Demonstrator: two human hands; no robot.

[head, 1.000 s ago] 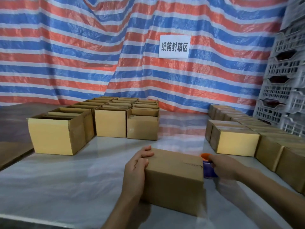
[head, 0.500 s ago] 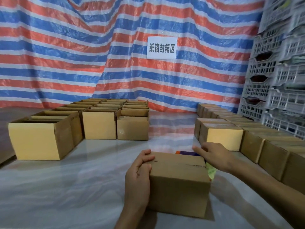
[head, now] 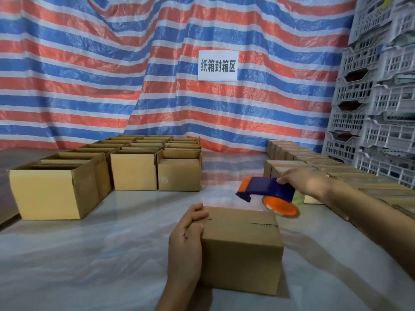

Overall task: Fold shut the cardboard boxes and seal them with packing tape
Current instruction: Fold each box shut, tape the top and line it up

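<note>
Looking down through the head camera, I have a closed brown cardboard box [head: 242, 250] right in front of me, standing on a table covered with a pale glossy plastic sheet [head: 89, 254]. Its top flaps are folded flat and meet in a seam running left to right. Short dark slits show at both ends of the seam, and I cannot tell whether tape lies across it.

The left hand [head: 186, 241] grips the cardboard box at its left end, with the palm against the side wall and the fingers curled over the top edge beside the seam. The right hand [head: 303, 182], blurred, is wrapped round the handle of a dark blue and orange plastic tape dispenser [head: 267, 189]. The tape dispenser hangs above the far right corner of the cardboard box, its round orange disc lowest and just beside the back edge. Whether it touches the cardboard I cannot say. Its orange-tipped front end points left.

To the left, well apart, stand rows of open-topped yellow-brown boxes [head: 51, 194] with their flaps up. To the right, behind the right forearm, rows of closed boxes [head: 292, 167] run back along the table. A red, blue and white striped tarpaulin [head: 89, 75] hangs behind, carrying a white paper sign [head: 217, 65] with black Chinese characters. Grey slotted plastic crates [head: 381, 97] are stacked at the far right.
</note>
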